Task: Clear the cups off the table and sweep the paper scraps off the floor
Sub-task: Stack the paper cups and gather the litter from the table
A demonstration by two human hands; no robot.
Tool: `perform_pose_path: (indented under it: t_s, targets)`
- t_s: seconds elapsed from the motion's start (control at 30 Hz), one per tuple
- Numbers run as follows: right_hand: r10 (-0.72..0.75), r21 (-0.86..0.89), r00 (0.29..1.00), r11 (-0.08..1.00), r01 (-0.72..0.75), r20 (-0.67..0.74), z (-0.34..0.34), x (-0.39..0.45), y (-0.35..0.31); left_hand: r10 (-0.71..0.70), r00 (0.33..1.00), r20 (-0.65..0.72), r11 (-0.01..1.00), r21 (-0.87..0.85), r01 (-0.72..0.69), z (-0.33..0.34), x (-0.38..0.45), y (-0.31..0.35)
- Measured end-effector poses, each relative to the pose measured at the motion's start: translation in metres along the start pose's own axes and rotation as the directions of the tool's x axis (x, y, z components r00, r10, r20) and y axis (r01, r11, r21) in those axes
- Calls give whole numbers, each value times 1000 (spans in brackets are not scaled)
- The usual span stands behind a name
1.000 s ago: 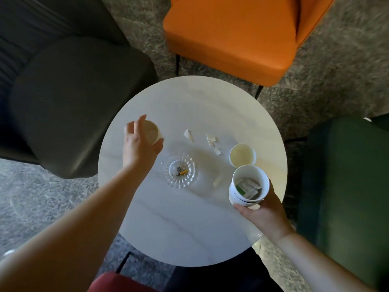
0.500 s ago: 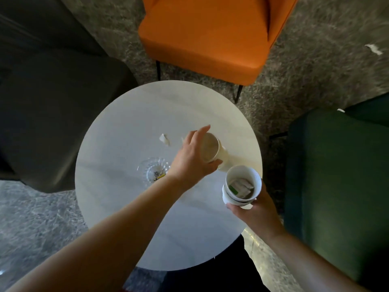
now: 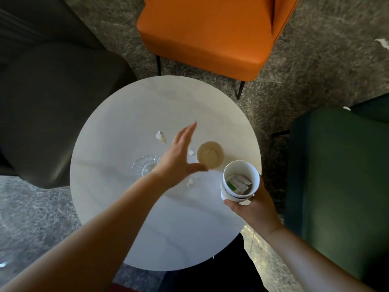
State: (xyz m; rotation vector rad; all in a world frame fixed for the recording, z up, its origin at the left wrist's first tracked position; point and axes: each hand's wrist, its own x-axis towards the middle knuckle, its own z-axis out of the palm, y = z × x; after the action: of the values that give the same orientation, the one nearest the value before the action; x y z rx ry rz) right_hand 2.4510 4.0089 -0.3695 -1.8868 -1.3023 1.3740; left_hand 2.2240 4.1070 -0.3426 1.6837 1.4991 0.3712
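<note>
A round white table [image 3: 126, 218] fills the middle of the view. A paper cup [image 3: 210, 157] stands upright near its right edge, and whether another cup is nested under it is not visible. My left hand [image 3: 179, 159] hovers just left of that cup, fingers spread, holding nothing. My right hand [image 3: 252, 207] grips a stack of white cups [image 3: 240, 182] with folded wrappers inside, at the table's right rim. Small paper scraps [image 3: 160, 136] lie on the tabletop around my left hand. One more white scrap [image 3: 382, 42] lies on the carpet at the far right.
A glass ashtray [image 3: 145, 166] sits partly under my left wrist. An orange chair [image 3: 210, 34] stands behind the table, a dark grey armchair [image 3: 52, 106] to the left, a green armchair [image 3: 341, 186] to the right. Grey carpet surrounds them.
My left hand carried a cup from the table's left side across to the cup at the right, let go of it there, and now hangs open beside it.
</note>
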Motion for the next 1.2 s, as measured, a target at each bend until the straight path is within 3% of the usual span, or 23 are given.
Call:
perform_pose_path:
  t_s: [0.1,0.2,0.27,0.63,0.83,1.07,1.2]
  targets:
    - [-1,16,1000,1000,1,12,2,4,2,-136,965,-224,990,-65,124,-22,3,-30]
    - [-10,16,1000,1000,10,-3,6,9,4,-320,887,-333,945,-41,326,-33,13,-60]
    - [-20,7,1000,1000,21,-22,8,11,5,-366,871,-326,921,9,390,-35,21,-77]
    - [-99,-11,995,995,99,-33,5,23,-1,-374,902,-216,880,224,419,-33,52,-101]
    - [-107,-33,994,994,105,-39,3,26,-4,-394,903,-168,882,208,424,-32,42,-90]
    - [-88,-25,995,996,87,-42,-3,26,4,-311,939,-144,950,-75,303,-4,49,-55]
    - [-94,0,995,996,94,-41,-4,26,4,-337,928,-155,940,-9,340,5,61,-57]
